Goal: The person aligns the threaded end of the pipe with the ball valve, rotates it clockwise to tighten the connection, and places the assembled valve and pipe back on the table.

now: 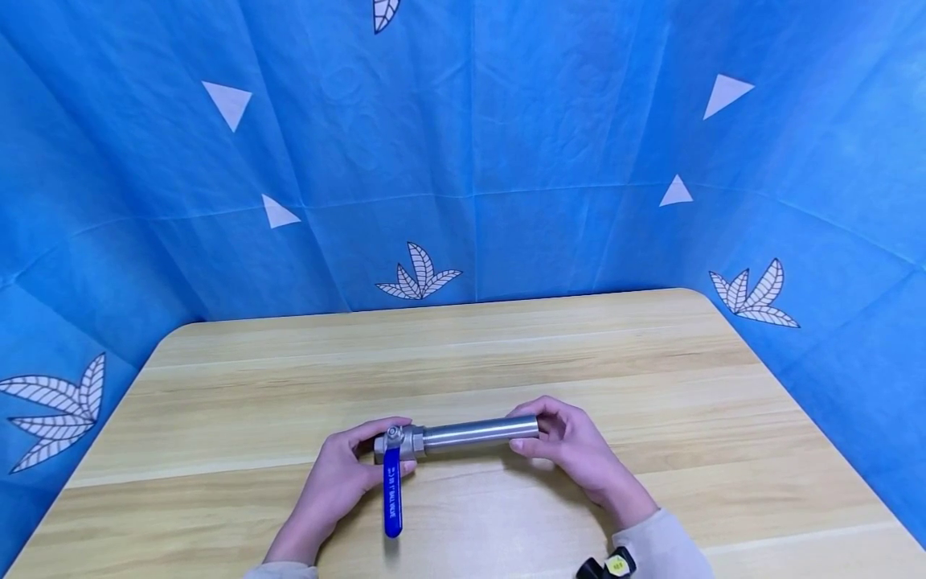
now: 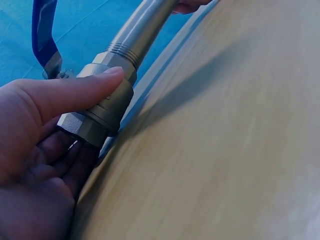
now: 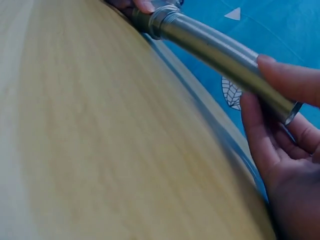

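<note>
Left hand (image 1: 346,476) grips the ball valve (image 1: 414,441); right hand (image 1: 576,452) pinches the free end of the steel pipe (image 1: 470,433). Valve and pipe are above the surface (image 1: 289,378), well in from its far edge. Threads (image 2: 121,52) exposed at joint. Risk: uneven hands could bind the threads; smooth pipe might slip from a fingertip hold.

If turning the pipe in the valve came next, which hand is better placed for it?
Probably the right hand: it holds the pipe near its free end, away from the valve. The left hand grips the valve, so it seems better placed to steady that.
</note>
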A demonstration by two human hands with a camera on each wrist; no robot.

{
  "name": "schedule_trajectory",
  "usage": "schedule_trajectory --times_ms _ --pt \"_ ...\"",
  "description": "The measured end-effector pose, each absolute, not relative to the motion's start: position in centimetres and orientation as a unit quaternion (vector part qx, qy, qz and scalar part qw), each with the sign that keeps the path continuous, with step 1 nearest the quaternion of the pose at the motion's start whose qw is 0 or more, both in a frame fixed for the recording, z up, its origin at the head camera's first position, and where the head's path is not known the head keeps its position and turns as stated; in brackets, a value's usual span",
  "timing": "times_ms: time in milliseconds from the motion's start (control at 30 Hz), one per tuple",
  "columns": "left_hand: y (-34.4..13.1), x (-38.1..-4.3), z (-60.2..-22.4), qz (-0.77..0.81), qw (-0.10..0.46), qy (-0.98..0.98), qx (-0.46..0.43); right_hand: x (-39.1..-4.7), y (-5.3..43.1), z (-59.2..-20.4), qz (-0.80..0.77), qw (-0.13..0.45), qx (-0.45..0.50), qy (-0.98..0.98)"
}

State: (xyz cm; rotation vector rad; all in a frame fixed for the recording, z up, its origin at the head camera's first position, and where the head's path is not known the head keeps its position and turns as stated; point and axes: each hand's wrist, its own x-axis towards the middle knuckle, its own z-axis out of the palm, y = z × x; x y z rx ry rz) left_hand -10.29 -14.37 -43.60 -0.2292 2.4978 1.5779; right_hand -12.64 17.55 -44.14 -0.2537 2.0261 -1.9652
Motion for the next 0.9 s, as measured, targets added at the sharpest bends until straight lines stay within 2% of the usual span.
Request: schedule_trajectory --times_ms 567,900 --pt "-14.2 -10.5 -43.6 0.532 0.094 0.838 -0.073 -12.6 17.3 -44.1 -0.681 0.140 -0.043 0.718" --pt "-14.3 -10.4 -43.7 0.536 0.094 0.836 -0.078 -12.4 16.3 -44.1 -0.637 0.102 -0.028 0.764"
